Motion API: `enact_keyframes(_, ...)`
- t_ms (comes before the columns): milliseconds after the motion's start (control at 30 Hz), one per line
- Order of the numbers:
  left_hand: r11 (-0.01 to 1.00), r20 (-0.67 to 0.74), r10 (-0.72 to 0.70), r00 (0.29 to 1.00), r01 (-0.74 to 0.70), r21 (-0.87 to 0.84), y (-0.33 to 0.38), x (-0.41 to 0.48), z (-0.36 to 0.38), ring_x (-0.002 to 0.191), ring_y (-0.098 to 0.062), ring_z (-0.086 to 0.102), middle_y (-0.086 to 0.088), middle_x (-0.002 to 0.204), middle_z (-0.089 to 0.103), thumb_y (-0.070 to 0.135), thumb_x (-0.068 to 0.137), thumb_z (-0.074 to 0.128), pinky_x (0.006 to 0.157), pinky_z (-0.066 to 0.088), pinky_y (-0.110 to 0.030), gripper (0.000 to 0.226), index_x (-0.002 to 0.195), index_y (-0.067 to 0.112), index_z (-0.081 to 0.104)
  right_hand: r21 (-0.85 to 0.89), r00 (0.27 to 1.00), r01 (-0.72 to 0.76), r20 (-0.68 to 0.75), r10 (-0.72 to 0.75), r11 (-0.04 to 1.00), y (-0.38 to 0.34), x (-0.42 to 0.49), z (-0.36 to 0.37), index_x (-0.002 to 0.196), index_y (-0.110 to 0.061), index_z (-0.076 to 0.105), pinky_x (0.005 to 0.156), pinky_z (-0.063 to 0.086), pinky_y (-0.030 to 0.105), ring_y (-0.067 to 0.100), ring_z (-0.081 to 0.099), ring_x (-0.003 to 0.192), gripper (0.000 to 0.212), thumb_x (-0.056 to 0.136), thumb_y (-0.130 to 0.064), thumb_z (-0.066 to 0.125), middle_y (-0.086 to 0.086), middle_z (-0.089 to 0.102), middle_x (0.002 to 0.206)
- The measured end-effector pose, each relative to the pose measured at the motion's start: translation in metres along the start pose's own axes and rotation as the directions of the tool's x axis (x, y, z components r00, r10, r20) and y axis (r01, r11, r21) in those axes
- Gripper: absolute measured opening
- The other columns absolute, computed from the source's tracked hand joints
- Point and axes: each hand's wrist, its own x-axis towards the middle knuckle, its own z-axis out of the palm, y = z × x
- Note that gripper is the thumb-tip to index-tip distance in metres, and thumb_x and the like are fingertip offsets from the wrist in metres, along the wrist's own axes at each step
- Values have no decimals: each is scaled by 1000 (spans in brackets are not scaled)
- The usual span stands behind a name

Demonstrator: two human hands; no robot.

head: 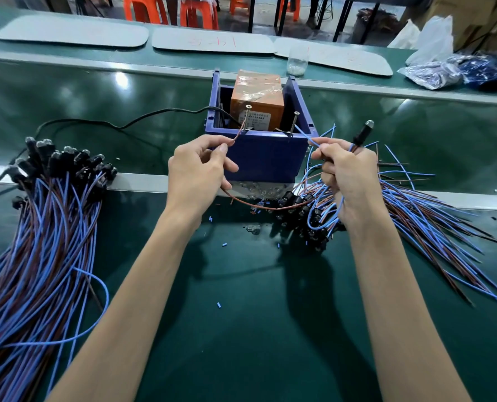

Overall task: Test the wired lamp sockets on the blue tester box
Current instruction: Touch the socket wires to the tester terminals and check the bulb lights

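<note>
The blue tester box (pixel 266 158) stands at the middle of the green bench, with an orange taped block (pixel 256 91) inside and two screws (pixel 294 121) sticking up from its front rim. My left hand (pixel 196 172) pinches a brown wire (pixel 235 138) whose end reaches the left screw. My right hand (pixel 347 178) pinches a blue wire (pixel 309 137) aimed toward the right screw, and also holds a black lamp socket (pixel 362 133) with a clear bulb, upright above the fingers. The bulb looks unlit.
A large bundle of wired sockets (pixel 44 216) lies at the left, another pile (pixel 401 210) at the right under my right hand. A black power cord (pixel 111 123) runs left from the box. Grey boards (pixel 212 40), a clear cup (pixel 297 60) and plastic bags (pixel 444 68) lie behind.
</note>
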Motion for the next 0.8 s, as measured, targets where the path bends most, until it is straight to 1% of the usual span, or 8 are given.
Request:
enact_keyframes(133, 1000, 10, 3, 1000, -3, 8, -1, 1, -2, 37, -5, 47, 14, 55, 64, 12, 97, 51, 49, 45, -15, 23, 90, 27, 68, 0, 1000, 1, -8, -1, 1000, -1, 0, 1, 78, -7, 67, 35, 22, 13, 2, 28, 37, 27, 90, 5, 47, -4, 59, 54)
enact_keyframes(400, 1000, 35, 4, 999, -4, 24, -2, 1, -2, 38, -4, 47, 14, 55, 64, 12, 97, 51, 49, 44, -13, 22, 93, 25, 68, -12, 1000, 0, -4, -1, 1000, -2, -1, 0, 78, -7, 68, 36, 22, 13, 2, 27, 38, 27, 89, 5, 47, -3, 58, 56)
enact_keyframes(633, 999, 42, -5, 999, 3, 39, -2, 0, -2, 39, -5, 50, 14, 57, 65, 14, 97, 51, 53, 45, -15, 20, 97, 23, 69, -50, 1000, -5, 10, 5, 999, -4, -3, 0, 78, -8, 66, 37, 22, 13, 2, 27, 39, 26, 90, 4, 47, -5, 59, 54)
enact_keyframes(667, 999, 44, -11, 999, 9, 38, -1, 0, -2, 39, -6, 51, 13, 57, 65, 13, 97, 51, 54, 46, -16, 20, 96, 23, 69, -67, 1000, -14, 27, 15, 998, -6, -4, 0, 78, -8, 66, 37, 23, 12, 2, 29, 40, 26, 92, 2, 47, -5, 59, 54)
enact_keyframes(733, 999, 82, -39, 996, 36, 31, 2, 1, -6, 42, -7, 53, 11, 57, 65, 12, 95, 51, 56, 46, -17, 20, 92, 22, 68, -92, 993, -70, 85, 78, 993, -13, -5, -2, 77, -7, 66, 39, 28, 12, 3, 35, 44, 30, 97, -11, 44, -1, 61, 58)
enact_keyframes(767, 999, 133, -50, 990, 48, 25, 5, 1, -9, 44, -7, 55, 10, 58, 66, 10, 95, 52, 56, 45, -17, 20, 90, 21, 68, -112, 985, -111, 119, 124, 988, -19, -6, -4, 77, -7, 66, 42, 32, 14, 4, 40, 48, 37, 100, -19, 40, 1, 63, 63)
enact_keyframes(800, 999, 206, -53, 977, 51, 18, 7, 1, -13, 47, -7, 59, 9, 60, 67, 8, 95, 52, 55, 44, -15, 21, 88, 20, 67, -166, 978, -134, 138, 158, 977, -24, -6, -7, 76, -8, 65, 49, 36, 16, 4, 44, 52, 44, 102, -27, 35, 3, 64, 69)
